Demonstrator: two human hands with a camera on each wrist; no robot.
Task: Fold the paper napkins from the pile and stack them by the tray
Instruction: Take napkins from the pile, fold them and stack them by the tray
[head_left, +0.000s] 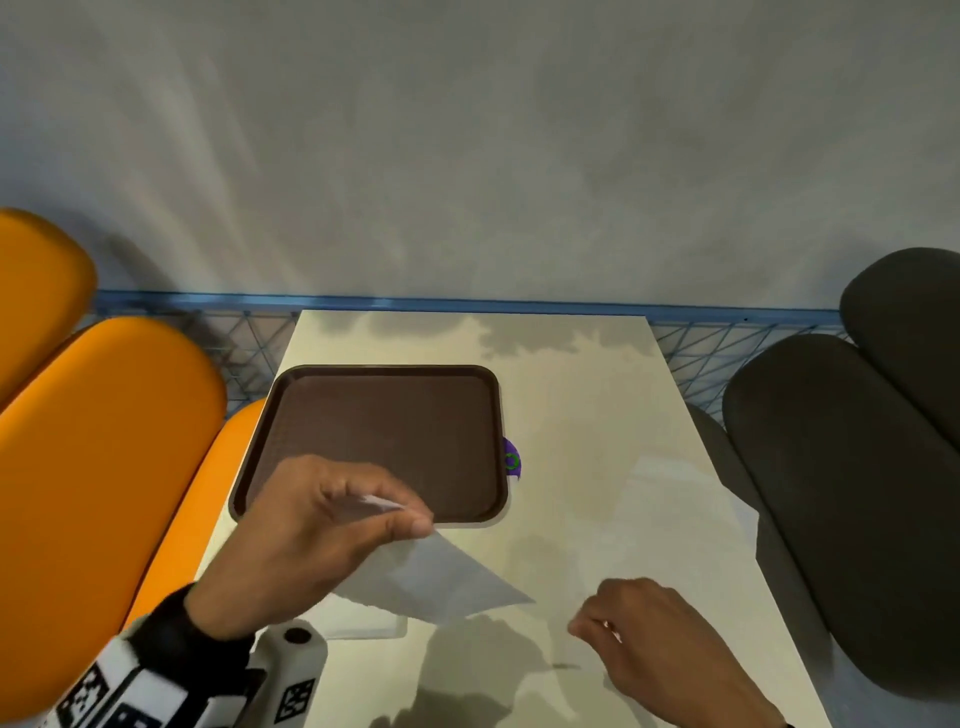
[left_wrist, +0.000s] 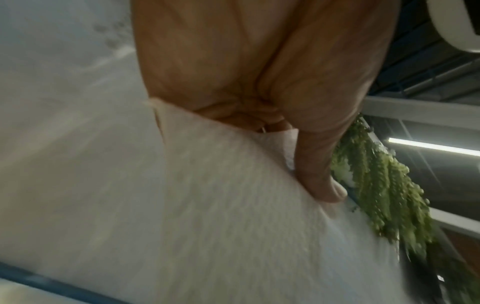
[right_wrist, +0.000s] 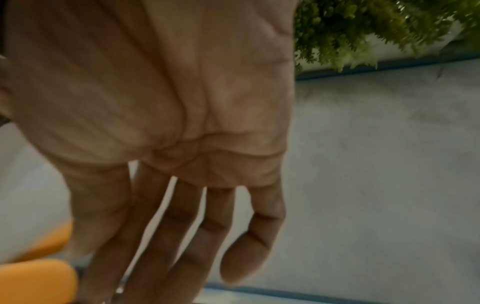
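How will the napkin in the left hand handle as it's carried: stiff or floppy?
Probably floppy: the napkin droops below the left hand, pinched at one edge. Likely very light, since a thumb-and-finger pinch carries it. It may tear easily; it looks thin.

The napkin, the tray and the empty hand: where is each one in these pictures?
napkin (head_left: 441, 582): head view, on the hanging white sheet below the fingers.
tray (head_left: 384, 426): head view, on its bare brown floor.
right hand (head_left: 660, 629): head view, on the back of the hand.
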